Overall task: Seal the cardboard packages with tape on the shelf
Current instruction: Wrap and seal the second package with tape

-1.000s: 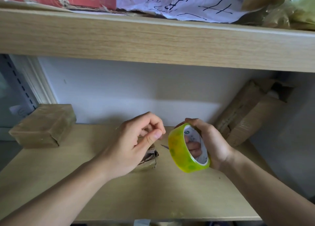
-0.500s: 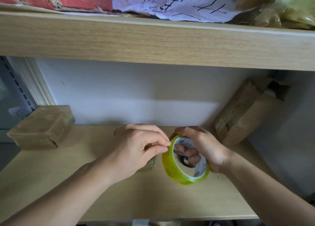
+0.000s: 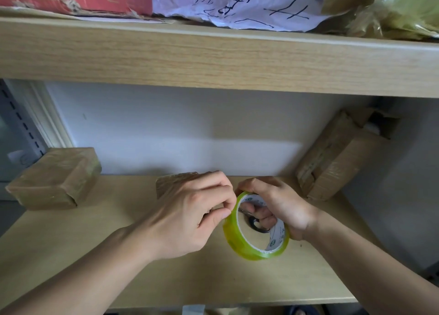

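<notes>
My right hand grips a yellow-green tape roll on edge above the wooden shelf, with fingers through its white core. Dark scissor handles show inside the core, in the same hand. My left hand pinches at the roll's left rim with thumb and forefinger. A small cardboard package lies behind my left hand, mostly hidden by it.
A taped brown package sits at the shelf's left end. A larger cardboard box leans in the back right corner. The upper shelf board hangs close overhead, loaded with a red box, written paper and plastic wrap.
My left hand has come right from over the small package and now pinches the roll's rim. The roll has dropped lower and turned its core more toward me.
</notes>
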`<action>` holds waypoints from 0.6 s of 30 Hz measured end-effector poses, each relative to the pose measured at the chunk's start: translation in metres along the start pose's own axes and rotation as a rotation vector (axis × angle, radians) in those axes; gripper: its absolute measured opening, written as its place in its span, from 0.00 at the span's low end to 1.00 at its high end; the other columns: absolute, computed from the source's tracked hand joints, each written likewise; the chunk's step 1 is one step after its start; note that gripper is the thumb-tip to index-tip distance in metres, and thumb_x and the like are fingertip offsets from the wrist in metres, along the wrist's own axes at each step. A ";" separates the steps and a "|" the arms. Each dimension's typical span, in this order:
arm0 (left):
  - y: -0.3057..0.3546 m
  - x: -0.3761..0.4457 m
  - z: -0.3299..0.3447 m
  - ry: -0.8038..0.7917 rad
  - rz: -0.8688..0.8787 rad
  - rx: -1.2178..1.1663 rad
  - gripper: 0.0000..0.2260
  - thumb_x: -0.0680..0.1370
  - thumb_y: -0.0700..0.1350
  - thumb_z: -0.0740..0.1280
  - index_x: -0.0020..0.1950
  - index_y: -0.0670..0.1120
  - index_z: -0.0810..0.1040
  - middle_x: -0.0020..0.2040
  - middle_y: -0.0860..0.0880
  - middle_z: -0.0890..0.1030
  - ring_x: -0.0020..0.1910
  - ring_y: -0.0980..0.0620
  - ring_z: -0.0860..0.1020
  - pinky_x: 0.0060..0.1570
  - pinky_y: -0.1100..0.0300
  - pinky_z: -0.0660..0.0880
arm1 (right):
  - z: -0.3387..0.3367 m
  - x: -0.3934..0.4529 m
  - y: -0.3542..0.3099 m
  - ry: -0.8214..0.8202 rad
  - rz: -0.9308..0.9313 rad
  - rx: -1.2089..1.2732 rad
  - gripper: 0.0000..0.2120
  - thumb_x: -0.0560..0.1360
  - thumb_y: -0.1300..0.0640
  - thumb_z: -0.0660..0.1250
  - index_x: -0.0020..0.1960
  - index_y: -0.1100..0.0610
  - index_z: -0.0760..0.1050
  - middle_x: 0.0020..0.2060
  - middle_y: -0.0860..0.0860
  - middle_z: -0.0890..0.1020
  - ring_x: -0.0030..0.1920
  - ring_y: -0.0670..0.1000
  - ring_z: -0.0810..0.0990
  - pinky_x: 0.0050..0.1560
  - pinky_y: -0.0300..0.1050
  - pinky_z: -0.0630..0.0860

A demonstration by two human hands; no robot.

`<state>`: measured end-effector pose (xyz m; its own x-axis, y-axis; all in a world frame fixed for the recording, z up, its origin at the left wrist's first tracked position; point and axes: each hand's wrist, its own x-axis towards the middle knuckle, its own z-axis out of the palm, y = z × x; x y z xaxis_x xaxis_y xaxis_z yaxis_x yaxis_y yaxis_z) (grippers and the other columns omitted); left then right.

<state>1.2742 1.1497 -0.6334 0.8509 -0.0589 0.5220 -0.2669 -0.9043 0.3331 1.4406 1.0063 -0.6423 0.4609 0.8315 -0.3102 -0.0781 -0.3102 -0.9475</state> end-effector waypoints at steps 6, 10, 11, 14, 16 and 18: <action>-0.005 0.000 0.001 -0.044 0.018 -0.092 0.07 0.81 0.37 0.67 0.45 0.48 0.75 0.49 0.57 0.73 0.43 0.53 0.73 0.44 0.56 0.72 | -0.002 -0.001 -0.004 0.045 -0.005 -0.010 0.14 0.80 0.51 0.64 0.41 0.58 0.68 0.31 0.54 0.68 0.30 0.51 0.53 0.32 0.46 0.49; -0.007 -0.003 0.008 0.105 -0.069 -0.209 0.05 0.79 0.39 0.69 0.45 0.47 0.77 0.48 0.57 0.79 0.42 0.49 0.78 0.40 0.50 0.76 | -0.004 -0.001 -0.005 0.067 0.090 0.122 0.18 0.80 0.49 0.63 0.37 0.58 0.67 0.26 0.51 0.69 0.27 0.48 0.55 0.30 0.42 0.50; -0.005 -0.003 0.010 0.152 -0.098 -0.232 0.04 0.78 0.40 0.70 0.45 0.47 0.78 0.48 0.57 0.81 0.43 0.49 0.79 0.41 0.50 0.77 | -0.004 -0.002 -0.005 0.037 0.107 0.144 0.18 0.80 0.48 0.62 0.37 0.58 0.67 0.25 0.50 0.69 0.26 0.47 0.55 0.31 0.42 0.49; 0.000 -0.004 0.012 0.168 -0.128 -0.243 0.05 0.74 0.44 0.74 0.45 0.51 0.78 0.48 0.59 0.83 0.46 0.52 0.81 0.46 0.52 0.78 | -0.004 -0.005 -0.006 -0.048 0.120 0.131 0.19 0.81 0.49 0.59 0.35 0.59 0.67 0.23 0.48 0.67 0.25 0.46 0.55 0.33 0.44 0.47; -0.003 -0.004 0.012 0.135 -0.134 -0.259 0.07 0.73 0.46 0.75 0.44 0.54 0.78 0.47 0.60 0.84 0.46 0.52 0.83 0.46 0.50 0.79 | -0.003 -0.007 -0.007 -0.053 0.135 0.087 0.20 0.82 0.50 0.58 0.35 0.59 0.68 0.23 0.48 0.68 0.25 0.46 0.56 0.33 0.44 0.47; -0.007 -0.004 0.012 0.112 -0.173 -0.273 0.04 0.73 0.49 0.74 0.43 0.54 0.79 0.45 0.59 0.85 0.45 0.51 0.83 0.46 0.49 0.80 | -0.002 -0.008 -0.006 -0.049 0.150 0.061 0.20 0.82 0.50 0.58 0.35 0.59 0.68 0.23 0.48 0.68 0.25 0.45 0.56 0.34 0.44 0.47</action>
<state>1.2782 1.1510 -0.6477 0.8431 0.1463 0.5174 -0.2469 -0.7495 0.6142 1.4393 0.9998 -0.6342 0.3966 0.7998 -0.4506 -0.1970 -0.4052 -0.8927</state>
